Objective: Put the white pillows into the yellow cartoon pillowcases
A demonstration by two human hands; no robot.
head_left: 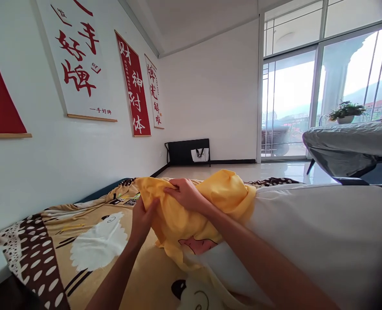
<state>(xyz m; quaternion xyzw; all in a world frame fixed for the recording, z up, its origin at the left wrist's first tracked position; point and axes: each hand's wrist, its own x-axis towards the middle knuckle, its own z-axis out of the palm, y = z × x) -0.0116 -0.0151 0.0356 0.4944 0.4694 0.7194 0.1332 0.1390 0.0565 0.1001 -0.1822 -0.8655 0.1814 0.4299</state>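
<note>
A yellow pillowcase [178, 219] with a pink printed patch is bunched up in front of me, partly drawn over a large white pillow [307, 228]. The pillow's bare part stretches away to the right. My left hand [141, 221] grips the pillowcase near its far left corner, thumb pressed on the cloth. Just right of it, my right hand [187, 196] pinches the same cloth from above, fingers curled. The inside of the case and some fingertips are hidden by folds.
Under everything lies a tan blanket [97, 275] with printed sheep and a brown dotted border. A cloth-covered table [355, 137] bearing a potted plant [346, 113] stands at right. Against the far wall are a black panel [179, 153] and a white bag [200, 155].
</note>
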